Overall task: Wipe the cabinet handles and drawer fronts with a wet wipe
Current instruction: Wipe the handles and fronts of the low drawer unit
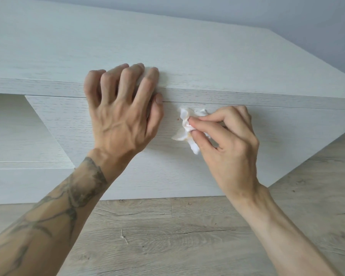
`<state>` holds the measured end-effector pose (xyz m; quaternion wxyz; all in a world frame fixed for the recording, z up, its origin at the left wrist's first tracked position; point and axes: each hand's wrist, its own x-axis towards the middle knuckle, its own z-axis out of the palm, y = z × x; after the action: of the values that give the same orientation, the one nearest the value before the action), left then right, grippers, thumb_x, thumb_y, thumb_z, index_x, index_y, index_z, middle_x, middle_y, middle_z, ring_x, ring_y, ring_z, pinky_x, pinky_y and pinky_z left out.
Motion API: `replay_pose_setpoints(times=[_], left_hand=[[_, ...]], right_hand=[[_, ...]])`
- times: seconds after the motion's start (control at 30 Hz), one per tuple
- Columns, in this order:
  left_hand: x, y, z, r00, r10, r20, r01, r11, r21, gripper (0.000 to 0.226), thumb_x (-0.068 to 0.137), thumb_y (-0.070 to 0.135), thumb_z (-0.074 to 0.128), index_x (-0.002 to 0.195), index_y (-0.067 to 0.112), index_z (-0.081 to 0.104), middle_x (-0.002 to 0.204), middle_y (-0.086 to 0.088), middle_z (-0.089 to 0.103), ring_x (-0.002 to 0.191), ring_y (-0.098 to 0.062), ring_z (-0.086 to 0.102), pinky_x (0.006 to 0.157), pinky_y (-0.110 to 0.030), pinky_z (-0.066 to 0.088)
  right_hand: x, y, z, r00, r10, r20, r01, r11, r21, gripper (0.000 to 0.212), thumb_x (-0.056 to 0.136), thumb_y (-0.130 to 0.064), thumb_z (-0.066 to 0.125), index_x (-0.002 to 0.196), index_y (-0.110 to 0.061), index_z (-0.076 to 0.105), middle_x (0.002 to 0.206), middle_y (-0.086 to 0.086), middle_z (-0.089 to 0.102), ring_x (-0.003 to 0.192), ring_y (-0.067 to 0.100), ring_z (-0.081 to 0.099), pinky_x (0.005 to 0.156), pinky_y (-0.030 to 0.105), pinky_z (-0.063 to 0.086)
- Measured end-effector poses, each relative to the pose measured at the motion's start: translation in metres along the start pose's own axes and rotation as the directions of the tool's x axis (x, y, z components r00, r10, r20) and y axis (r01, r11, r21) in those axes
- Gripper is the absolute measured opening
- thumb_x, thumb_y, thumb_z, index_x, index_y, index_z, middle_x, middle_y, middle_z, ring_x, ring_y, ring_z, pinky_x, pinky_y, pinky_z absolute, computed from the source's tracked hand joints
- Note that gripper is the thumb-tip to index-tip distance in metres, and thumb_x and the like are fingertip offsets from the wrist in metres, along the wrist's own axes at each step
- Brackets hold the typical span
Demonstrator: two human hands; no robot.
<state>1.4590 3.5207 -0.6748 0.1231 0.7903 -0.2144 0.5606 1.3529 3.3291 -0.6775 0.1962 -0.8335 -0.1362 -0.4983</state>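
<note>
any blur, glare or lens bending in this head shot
Head view: soft, even light with no glare and only faint shadows under the left hand; the right hand and wet wipe look slightly soft; the cabinet top's edge slants and bows a little, a wide-angle effect.

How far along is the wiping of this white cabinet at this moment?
Done: cannot tell; no wiped area is distinguishable, though the wet wipe is already crumpled and stained. In hand: the right hand presses it to the drawer front, near a small reddish speck; the left hand braces on the cabinet top. Left: that speck; no handles visible.
</note>
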Motion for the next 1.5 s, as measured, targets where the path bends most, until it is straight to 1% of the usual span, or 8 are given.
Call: replay_pose_setpoints(times=[0.2, 0.4, 0.57, 0.73, 0.9, 1.03, 1.37, 1.5], left_hand=[[-0.001, 0.0, 0.001, 1.0, 0.0, -0.006, 0.0, 1.0, -0.002, 0.039, 0.111, 0.037, 0.04, 0.135, 0.016, 0.063, 0.128, -0.006, 0.064, 0.118, -0.03, 0.051, 0.108, -0.047, 0.027], [0.0, -0.002, 0.001, 1.0, 0.012, -0.011, -0.012, 1.0, 0.002, 0.039, 0.111, 0.037, 0.041, 0.135, 0.015, 0.063, 0.128, -0.007, 0.065, 0.119, -0.029, 0.05, 0.109, -0.045, 0.025], [0.0, -0.001, 0.002, 1.0, 0.02, -0.025, -0.02, 1.0, 0.008, 0.039, 0.111, 0.036, 0.041, 0.133, 0.015, 0.065, 0.127, -0.007, 0.067, 0.118, -0.029, 0.051, 0.107, -0.046, 0.027], [0.0, -0.001, 0.001, 1.0, 0.017, -0.018, -0.017, 1.0, -0.004, 0.039, 0.111, 0.036, 0.039, 0.133, 0.015, 0.063, 0.128, -0.007, 0.065, 0.118, -0.028, 0.049, 0.107, -0.047, 0.027], [0.001, -0.001, 0.0, 1.0, 0.014, -0.006, -0.014, 1.0, 0.004, 0.04, 0.111, 0.037, 0.039, 0.133, 0.015, 0.064, 0.128, -0.007, 0.065, 0.119, -0.029, 0.049, 0.108, -0.045, 0.026], [0.0, -0.002, 0.0, 1.0, 0.016, -0.001, -0.016, 1.0, 0.006, 0.04, 0.111, 0.037, 0.04, 0.135, 0.015, 0.064, 0.129, -0.007, 0.065, 0.119, -0.029, 0.05, 0.108, -0.047, 0.027], [-0.001, -0.001, 0.0, 1.0, 0.02, -0.016, -0.019, 1.0, 0.011, 0.039, 0.111, 0.036, 0.04, 0.135, 0.015, 0.064, 0.128, -0.007, 0.065, 0.12, -0.029, 0.051, 0.108, -0.046, 0.027], [0.0, -0.002, 0.001, 1.0, 0.018, -0.019, -0.018, 1.0, 0.014, 0.04, 0.111, 0.037, 0.04, 0.134, 0.016, 0.064, 0.128, -0.007, 0.064, 0.119, -0.029, 0.051, 0.108, -0.046, 0.026]], right_hand=[[-0.003, -0.011, 0.014, 0.987, 0.073, -0.144, -0.085, 0.993, -0.082, 0.007, 0.092, -0.003, 0.078, 0.09, -0.007, 0.083, 0.083, 0.006, 0.069, 0.079, 0.03, 0.059, 0.076, 0.046, 0.051], [-0.005, -0.011, 0.013, 0.981, 0.059, -0.186, -0.079, 0.992, -0.1, 0.007, 0.087, -0.002, 0.08, 0.082, -0.006, 0.08, 0.082, 0.006, 0.07, 0.082, 0.025, 0.057, 0.081, 0.041, 0.048], [0.002, -0.011, 0.014, 0.989, 0.06, -0.138, -0.073, 0.993, -0.094, 0.006, 0.09, -0.004, 0.08, 0.085, -0.007, 0.081, 0.086, 0.007, 0.072, 0.081, 0.029, 0.062, 0.079, 0.046, 0.048], [-0.003, -0.014, 0.005, 0.987, 0.08, -0.137, -0.095, 0.99, -0.107, 0.007, 0.088, -0.006, 0.083, 0.082, -0.009, 0.081, 0.084, 0.003, 0.071, 0.079, 0.026, 0.061, 0.085, 0.038, 0.041], [0.008, -0.016, 0.013, 0.988, 0.101, -0.118, -0.116, 0.985, -0.127, 0.006, 0.085, -0.006, 0.081, 0.081, -0.01, 0.079, 0.087, 0.003, 0.072, 0.082, 0.029, 0.064, 0.086, 0.039, 0.039], [-0.004, -0.015, 0.006, 0.985, 0.084, -0.148, -0.098, 0.991, -0.091, 0.007, 0.084, -0.003, 0.082, 0.081, -0.009, 0.079, 0.087, 0.002, 0.074, 0.082, 0.025, 0.063, 0.088, 0.036, 0.04], [-0.005, -0.011, 0.004, 0.986, 0.08, -0.149, -0.09, 0.994, -0.056, 0.005, 0.084, -0.005, 0.08, 0.081, -0.008, 0.079, 0.089, 0.002, 0.074, 0.084, 0.022, 0.064, 0.088, 0.039, 0.041], [0.002, -0.007, 0.008, 0.994, 0.075, -0.082, -0.081, 0.994, -0.071, 0.003, 0.086, -0.008, 0.081, 0.087, -0.011, 0.082, 0.092, 0.002, 0.074, 0.086, 0.024, 0.063, 0.089, 0.037, 0.039]])
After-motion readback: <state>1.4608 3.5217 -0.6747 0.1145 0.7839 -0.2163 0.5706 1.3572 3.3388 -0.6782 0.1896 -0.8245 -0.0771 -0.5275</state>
